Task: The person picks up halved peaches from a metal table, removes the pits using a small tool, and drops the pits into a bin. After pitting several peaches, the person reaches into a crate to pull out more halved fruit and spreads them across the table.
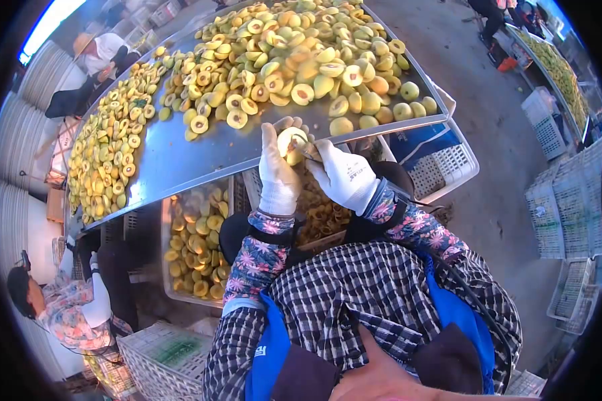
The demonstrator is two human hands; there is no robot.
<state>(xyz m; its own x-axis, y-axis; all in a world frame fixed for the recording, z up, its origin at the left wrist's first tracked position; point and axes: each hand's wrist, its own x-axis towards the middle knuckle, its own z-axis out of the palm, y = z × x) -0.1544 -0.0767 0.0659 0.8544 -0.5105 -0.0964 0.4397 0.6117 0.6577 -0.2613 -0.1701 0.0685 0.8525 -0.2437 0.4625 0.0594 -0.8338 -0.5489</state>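
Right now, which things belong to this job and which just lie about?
Likely in the job:
cut fruit in the left hand
right hand beside it
fruit halves
metal table
crate of halves by the left leg

Seemingly just lying about:
crates stacked at far right
ribbed white stack at far left

The top edge cuts off the partly blurred fruit heap (301,60).

Only bit of print I can kinda make out is on the back of the white glove (352,180) on the right hand (340,172): looks like "ATLAS", small, dark and sideways, so don't hold me to every letter. There's also a little white logo (261,351) on the blue garment (272,334), but it's too blurry to read, sorry.
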